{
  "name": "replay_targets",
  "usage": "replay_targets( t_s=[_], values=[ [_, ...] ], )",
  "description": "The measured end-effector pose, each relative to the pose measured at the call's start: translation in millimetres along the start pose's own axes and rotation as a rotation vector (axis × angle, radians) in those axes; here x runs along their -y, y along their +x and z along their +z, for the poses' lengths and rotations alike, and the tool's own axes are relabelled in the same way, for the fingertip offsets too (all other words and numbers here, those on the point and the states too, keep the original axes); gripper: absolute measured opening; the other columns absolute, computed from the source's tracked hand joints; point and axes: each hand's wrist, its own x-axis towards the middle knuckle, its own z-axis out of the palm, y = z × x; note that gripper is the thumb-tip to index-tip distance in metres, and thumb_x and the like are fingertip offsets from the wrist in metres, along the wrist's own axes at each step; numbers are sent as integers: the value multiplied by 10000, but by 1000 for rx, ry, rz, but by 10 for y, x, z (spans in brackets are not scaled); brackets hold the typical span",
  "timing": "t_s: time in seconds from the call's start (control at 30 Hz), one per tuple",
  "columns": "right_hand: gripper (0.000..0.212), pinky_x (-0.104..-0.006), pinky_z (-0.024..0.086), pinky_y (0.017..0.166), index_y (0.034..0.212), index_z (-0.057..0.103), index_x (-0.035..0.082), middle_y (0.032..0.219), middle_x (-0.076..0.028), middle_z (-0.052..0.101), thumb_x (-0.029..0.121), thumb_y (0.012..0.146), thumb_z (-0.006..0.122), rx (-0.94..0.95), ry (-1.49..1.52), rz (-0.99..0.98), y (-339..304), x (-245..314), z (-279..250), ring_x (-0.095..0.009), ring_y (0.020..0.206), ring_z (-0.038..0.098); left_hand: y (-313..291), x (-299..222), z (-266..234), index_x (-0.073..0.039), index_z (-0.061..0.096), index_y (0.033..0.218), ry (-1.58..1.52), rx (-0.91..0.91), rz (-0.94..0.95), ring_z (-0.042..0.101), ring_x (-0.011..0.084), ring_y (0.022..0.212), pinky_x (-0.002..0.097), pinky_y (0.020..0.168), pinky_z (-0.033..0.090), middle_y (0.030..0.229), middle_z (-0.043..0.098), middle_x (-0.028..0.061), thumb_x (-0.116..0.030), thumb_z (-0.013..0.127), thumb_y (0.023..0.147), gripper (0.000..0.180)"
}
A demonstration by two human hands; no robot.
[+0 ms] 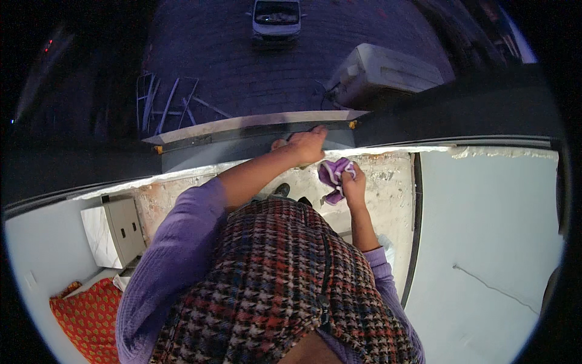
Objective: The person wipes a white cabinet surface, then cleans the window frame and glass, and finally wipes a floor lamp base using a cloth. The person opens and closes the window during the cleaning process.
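Observation:
My left hand (305, 147) rests on the grey window sill (209, 148), its thumb and a finger spread apart. Part of its fingers is hidden behind the back of the hand, and I see nothing held in it. Just right of it and closer to me, my right hand (354, 182) is closed around a bunched purple cloth (332, 174) with white trim. The cloth hangs off the inner side of the sill, apart from it.
Dark window frame sections (461, 112) flank the opening. Outside below are a white car (276, 21), an air-conditioner outdoor unit (388, 73) and metal frames (167, 106). Inside stand a small cabinet (115, 230) and a red patterned cushion (91, 318) at left.

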Motion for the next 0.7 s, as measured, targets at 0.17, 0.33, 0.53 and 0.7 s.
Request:
replay_targets(
  t_s=[0.17, 0.33, 0.53, 0.7],
  values=[
    [299, -271, 488, 684, 1130, 608, -69, 870, -71, 662, 19, 853, 540, -104, 77, -100, 198, 393, -86, -120, 760, 586, -296, -103, 56, -20, 301, 1498, 42, -47, 36, 635, 394, 1115, 486, 877, 556, 1579, 285, 204, -283, 690, 832, 815],
    [392, -466, 486, 893, 1163, 631, 26, 1132, -196, 640, 223, 831, 697, 83, -610, -755, 617, 625, 507, -356, 1045, 622, -1162, 331, 105, -55, 264, 1534, 14, -4, -81, 662, 378, 1051, 477, 840, 571, 1564, 305, 202, -348, 655, 866, 827],
    [468, -477, 451, 867, 1117, 684, 48, 1095, -138, 636, 429, 845, 677, 204, -973, -855, 685, 557, 1276, -323, 1051, 589, -2103, 846, 28, -85, 292, 1528, -37, -145, -388, 685, 351, 983, 461, 837, 564, 1484, 434, 186, -412, 613, 898, 779],
    [430, -471, 410, 901, 1008, 681, 7, 1053, -160, 583, 399, 830, 683, 260, -1058, -768, 273, 885, 2162, -328, 1067, 519, -2455, 836, 2, -84, 322, 1512, -164, -317, -497, 674, 373, 1018, 491, 839, 560, 1451, 477, 188, -363, 617, 878, 753]
  ],
)
